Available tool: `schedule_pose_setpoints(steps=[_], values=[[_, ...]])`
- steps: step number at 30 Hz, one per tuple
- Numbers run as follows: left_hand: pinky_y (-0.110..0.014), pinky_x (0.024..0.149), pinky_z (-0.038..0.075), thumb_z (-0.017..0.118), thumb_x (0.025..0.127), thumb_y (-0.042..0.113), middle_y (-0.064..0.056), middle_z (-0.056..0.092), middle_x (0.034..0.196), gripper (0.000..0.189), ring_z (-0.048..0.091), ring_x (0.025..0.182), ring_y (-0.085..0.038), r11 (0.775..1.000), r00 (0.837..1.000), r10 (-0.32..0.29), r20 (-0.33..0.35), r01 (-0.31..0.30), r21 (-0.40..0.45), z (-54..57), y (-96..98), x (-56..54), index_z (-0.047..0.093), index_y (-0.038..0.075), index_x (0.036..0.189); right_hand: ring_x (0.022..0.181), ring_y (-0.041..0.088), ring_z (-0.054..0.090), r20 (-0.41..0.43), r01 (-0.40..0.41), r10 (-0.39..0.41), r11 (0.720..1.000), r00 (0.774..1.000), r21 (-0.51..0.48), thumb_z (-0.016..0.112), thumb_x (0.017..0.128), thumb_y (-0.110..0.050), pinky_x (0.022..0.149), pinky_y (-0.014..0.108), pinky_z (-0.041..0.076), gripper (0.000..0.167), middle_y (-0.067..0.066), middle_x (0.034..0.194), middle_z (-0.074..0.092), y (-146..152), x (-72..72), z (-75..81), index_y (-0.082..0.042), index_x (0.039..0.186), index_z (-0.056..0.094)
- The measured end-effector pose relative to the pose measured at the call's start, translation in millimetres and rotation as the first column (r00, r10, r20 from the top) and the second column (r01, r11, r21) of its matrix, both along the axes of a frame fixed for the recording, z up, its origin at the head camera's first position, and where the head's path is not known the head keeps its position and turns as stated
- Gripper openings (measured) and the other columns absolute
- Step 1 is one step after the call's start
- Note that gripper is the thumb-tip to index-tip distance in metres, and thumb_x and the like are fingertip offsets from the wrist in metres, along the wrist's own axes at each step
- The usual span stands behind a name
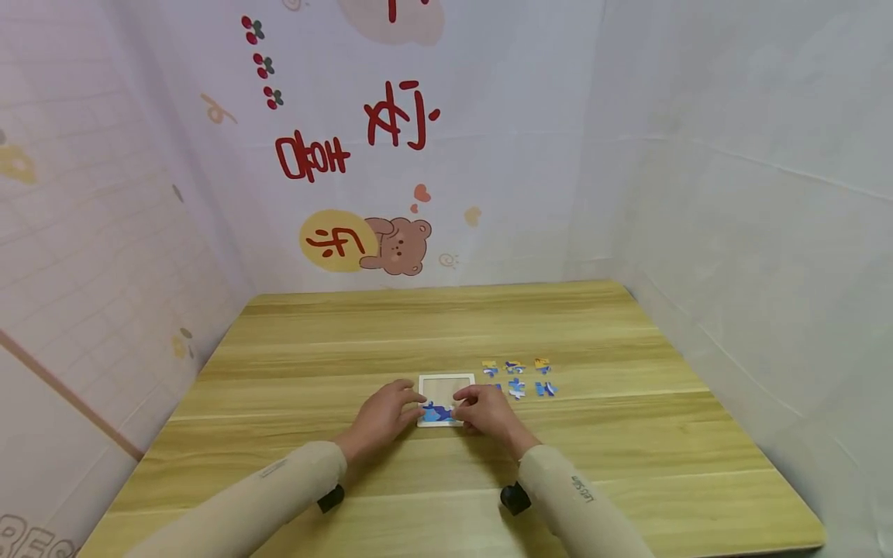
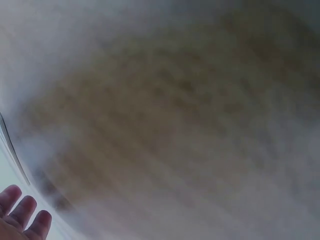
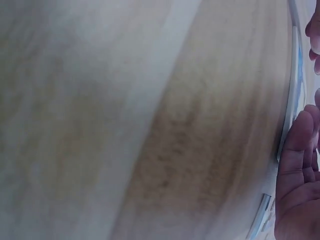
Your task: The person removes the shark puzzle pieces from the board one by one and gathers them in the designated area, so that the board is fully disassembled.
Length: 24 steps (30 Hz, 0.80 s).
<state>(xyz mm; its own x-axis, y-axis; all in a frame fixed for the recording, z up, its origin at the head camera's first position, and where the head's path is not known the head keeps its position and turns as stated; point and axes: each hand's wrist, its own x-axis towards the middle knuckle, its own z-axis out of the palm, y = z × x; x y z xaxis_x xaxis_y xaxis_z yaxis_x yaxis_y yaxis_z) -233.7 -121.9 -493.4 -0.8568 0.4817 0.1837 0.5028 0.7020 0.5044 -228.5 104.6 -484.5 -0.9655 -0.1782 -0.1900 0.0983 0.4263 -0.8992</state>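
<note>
A white square puzzle frame [image 1: 422, 381] lies on the table between both hands, with joined blue and purple jigsaw pieces [image 1: 437, 413] along its near side. My left hand [image 1: 386, 415] rests at the frame's left edge, fingertips over the rim; its fingers also show in the left wrist view's corner [image 2: 24, 215]. Reaching over the right rim, my right hand [image 1: 486, 412] has thumb and forefinger apart, fingertips at the right end of the joined pieces. The right wrist view shows that hand [image 3: 300, 185] side-on with its fingers extended, close beside the frame [image 3: 289, 110].
Several loose jigsaw pieces lie in two rows right of the frame, including a blue-and-white piece [image 1: 516, 388] and a yellow-topped piece [image 1: 542, 366]. One near piece is partly behind the right hand. The wooden table [image 1: 335, 325] meets a printed wall covering [image 1: 516, 232] behind.
</note>
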Motion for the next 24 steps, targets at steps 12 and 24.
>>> schedule_pose_setpoints(steps=[12, 24], values=[[-0.054, 0.096, 0.046, 0.069, 0.094, 0.017, -0.02, 0.063, 0.122, 0.019, 0.059, 0.112, -0.037, 0.997, 0.999, -0.036, -0.019, 0.035, -0.066, -3.0, 4.0, 0.1, 0.077, 0.007, 0.108, 0.057, 0.012, 0.053, 0.008, -0.029, 0.029, 0.999, 1.0, 0.032, 0.073, 0.084, 0.001, 0.052, 0.023, 0.047, 0.028, 0.003, 0.07, 0.06, -2.0, -1.4, -5.5, 0.004, 0.111, 0.068], [-0.053, 0.096, 0.047, 0.07, 0.093, 0.018, -0.019, 0.065, 0.121, 0.019, 0.059, 0.114, -0.037, 0.996, 0.999, -0.037, 0.003, 0.037, -0.08, -0.6, 5.7, -3.0, 0.078, 0.006, 0.106, 0.056, 0.012, 0.052, 0.001, -0.072, 0.072, 0.994, 0.997, 0.078, 0.072, 0.082, 0.003, 0.051, 0.023, 0.045, 0.025, 0.004, 0.066, 0.06, -1.5, -4.6, -3.7, 0.003, 0.107, 0.071]])
